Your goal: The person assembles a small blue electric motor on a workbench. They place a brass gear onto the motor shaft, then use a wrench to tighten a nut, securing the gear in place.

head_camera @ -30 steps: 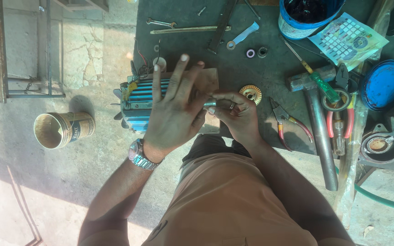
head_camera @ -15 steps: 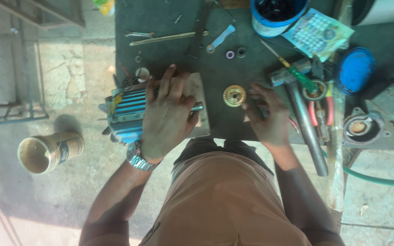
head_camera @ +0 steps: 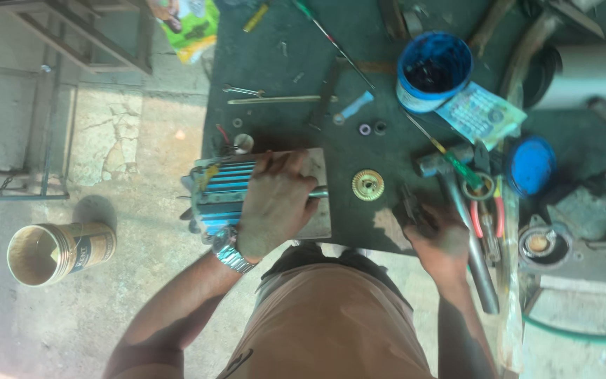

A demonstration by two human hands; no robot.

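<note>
My left hand point(head_camera: 275, 203) lies flat on top of a blue finned electric motor point(head_camera: 220, 193), which rests on a grey block point(head_camera: 319, 210) at the near edge of a dark workbench point(head_camera: 303, 126). The motor's shaft point(head_camera: 319, 191) sticks out to the right past my fingers. A brass gear-like disc point(head_camera: 367, 185) lies on the bench just right of the shaft. My right hand point(head_camera: 438, 235) is further right, closed on a small dark tool point(head_camera: 410, 208) beside a hammer point(head_camera: 468, 231) and red-handled pliers point(head_camera: 496, 210).
A blue tub point(head_camera: 433, 70), a blue lid point(head_camera: 531, 165), a printed packet point(head_camera: 480, 112), screwdrivers, a spanner point(head_camera: 243, 90) and small washers point(head_camera: 372, 128) lie on the bench. An open tin can point(head_camera: 54, 251) lies on the concrete floor at left. A green hose point(head_camera: 583, 335) runs at right.
My right hand has left the motor shaft and moved right to the tools near the hammer. The brass disc now lies alone on the bench. My left hand stays on the motor.
</note>
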